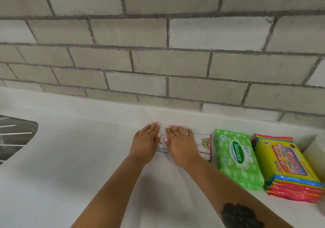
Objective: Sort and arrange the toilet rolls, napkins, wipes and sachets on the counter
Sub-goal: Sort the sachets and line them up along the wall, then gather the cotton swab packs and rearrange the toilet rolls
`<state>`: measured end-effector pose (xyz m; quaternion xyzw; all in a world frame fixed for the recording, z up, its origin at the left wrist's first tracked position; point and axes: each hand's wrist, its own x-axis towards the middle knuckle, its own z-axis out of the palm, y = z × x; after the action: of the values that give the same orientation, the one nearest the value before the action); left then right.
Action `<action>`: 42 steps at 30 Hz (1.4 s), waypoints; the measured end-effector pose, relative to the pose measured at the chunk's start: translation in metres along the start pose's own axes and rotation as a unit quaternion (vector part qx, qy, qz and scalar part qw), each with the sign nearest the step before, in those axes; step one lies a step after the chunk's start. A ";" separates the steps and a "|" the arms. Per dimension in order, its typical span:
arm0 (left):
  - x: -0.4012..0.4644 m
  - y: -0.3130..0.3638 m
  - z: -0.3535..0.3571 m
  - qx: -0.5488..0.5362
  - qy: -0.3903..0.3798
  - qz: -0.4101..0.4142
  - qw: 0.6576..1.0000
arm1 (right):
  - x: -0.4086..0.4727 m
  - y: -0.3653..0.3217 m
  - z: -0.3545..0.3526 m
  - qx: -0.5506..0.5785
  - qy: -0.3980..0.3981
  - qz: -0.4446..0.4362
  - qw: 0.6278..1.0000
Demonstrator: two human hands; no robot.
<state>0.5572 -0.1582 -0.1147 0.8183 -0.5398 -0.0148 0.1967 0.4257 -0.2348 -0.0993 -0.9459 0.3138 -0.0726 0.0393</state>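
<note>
A flat white sachet pack [204,144] with pink edging and a gold seal lies on the white counter [70,157] near the back wall. My left hand [146,143] and my right hand [181,145] both press flat on it, fingers straight, side by side, and cover most of it. To its right lies a green Sanicare wipes pack [237,159]. Further right sits a stack of yellow, blue and pink Giggles wipes packs [288,169].
A steel sink drainer [15,136] is set into the counter at the far left. A grey block wall [158,51] runs along the back. A white object [316,148] shows at the right edge, cut off by the frame.
</note>
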 end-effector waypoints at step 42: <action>-0.174 0.296 -0.005 -0.252 0.027 0.089 0.963 | -0.360 0.153 -0.121 0.211 0.240 0.276 0.907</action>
<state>0.2263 -0.1028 -0.0426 0.6913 -0.5833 -0.1105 0.4119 0.0307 -0.1447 -0.0389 -0.7454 0.5393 -0.3479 0.1801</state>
